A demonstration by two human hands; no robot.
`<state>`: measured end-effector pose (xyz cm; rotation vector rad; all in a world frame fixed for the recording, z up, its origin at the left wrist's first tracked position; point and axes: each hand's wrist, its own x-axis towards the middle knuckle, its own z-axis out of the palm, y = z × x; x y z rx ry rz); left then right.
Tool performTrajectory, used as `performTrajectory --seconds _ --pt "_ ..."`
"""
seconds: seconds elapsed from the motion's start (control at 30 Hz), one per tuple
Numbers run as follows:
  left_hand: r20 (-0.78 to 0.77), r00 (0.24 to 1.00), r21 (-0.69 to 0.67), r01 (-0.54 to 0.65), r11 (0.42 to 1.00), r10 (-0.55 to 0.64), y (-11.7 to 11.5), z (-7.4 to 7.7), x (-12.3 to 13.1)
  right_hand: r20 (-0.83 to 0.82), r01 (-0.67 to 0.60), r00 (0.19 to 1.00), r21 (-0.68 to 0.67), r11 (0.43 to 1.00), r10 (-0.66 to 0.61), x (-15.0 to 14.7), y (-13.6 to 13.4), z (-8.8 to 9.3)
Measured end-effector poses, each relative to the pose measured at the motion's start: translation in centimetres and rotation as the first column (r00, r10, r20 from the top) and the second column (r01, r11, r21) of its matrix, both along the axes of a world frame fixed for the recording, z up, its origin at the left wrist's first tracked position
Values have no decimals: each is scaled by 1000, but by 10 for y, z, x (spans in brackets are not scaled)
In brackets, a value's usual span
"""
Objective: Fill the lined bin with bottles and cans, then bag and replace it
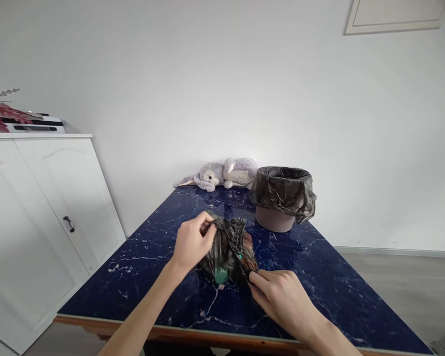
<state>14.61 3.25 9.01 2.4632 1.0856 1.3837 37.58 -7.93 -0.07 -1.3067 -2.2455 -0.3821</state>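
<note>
A filled black plastic bag (222, 249) rests on the dark blue marbled table (152, 277), its top gathered and crumpled. Through the thin film a green item and something brownish show; their kinds cannot be made out. At the bag's upper left, my left hand (195, 240) is closed, thumb and fingers pinching the film. My right hand (280, 294) is closed too, gripping the bag's lower right side low over the tabletop. Behind it to the right stands a pinkish-grey trash bin (275, 220) with a black liner (282, 190) folded over its rim.
A plush rabbit (226, 174) lies on its side at the table's far edge, against the white wall. On the left is a white cabinet (48, 207) with a dark handle, bearing a white device and pinkish-red decorative leaves. Grey floor shows at right.
</note>
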Motion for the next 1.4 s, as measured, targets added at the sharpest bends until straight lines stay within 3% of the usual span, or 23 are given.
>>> performTrajectory --seconds 0.13,0.23,0.37,0.47,0.57,0.63,0.67,0.73,0.77,0.83,0.87,0.9,0.97,1.03,1.17,1.27,1.4 --pt "156 974 -148 -143 979 166 27 12 -27 120 105 988 -72 992 -96 24 -6 -6" --pt "217 933 -239 -235 942 287 39 13 -48 172 200 968 -78 977 -184 40 -8 -8" --pt "200 908 -310 -297 903 368 30 6 -67 174 236 960 -85 968 -219 44 -11 -9" --pt "159 910 -309 -323 895 383 13 1 -76 64 142 989 -99 985 -136 31 -20 -4" --pt "118 920 -174 -353 919 375 -5 -5 -84 -89 -29 996 -121 992 18 10 -32 8" --pt "151 908 96 -407 908 391 -21 -9 -86 -166 -135 980 -122 983 113 -4 -38 18" --pt "191 904 281 -424 861 383 -31 -12 -86 -190 -182 969 -129 975 156 -11 -39 23" --pt "166 951 594 -307 744 260 -52 -18 -82 -223 -266 948 -171 949 226 -22 -37 29" --pt "50 986 668 -151 728 158 -63 -22 -79 -233 -304 939 -209 930 255 -26 -34 31" --pt "-294 955 575 215 789 -45 -82 -31 -69 -250 -356 924 -281 891 291 -34 -23 31" --pt "-425 899 451 315 835 -110 -89 -37 -64 -250 -367 921 -300 881 298 -38 -17 30" --pt "-504 854 344 335 877 -128 -92 -42 -59 -238 -361 925 -300 883 297 -41 -10 27" --pt "-553 832 269 227 936 -43 -91 -55 -54 -169 -287 953 -230 930 252 -45 5 18" --pt "-520 846 307 58 950 116 -81 -67 -54 -75 -158 986 -108 982 150 -47 18 7" --pt "-403 808 383 -278 881 430 -61 -82 -65 -24 78 997 46 996 -77 -42 40 -14" --pt "-357 775 401 -378 834 522 -58 -82 -73 -48 222 975 99 970 -218 -35 49 -24" --pt "-333 757 434 -405 804 562 -63 -77 -79 -45 319 948 131 939 -316 -28 51 -33"
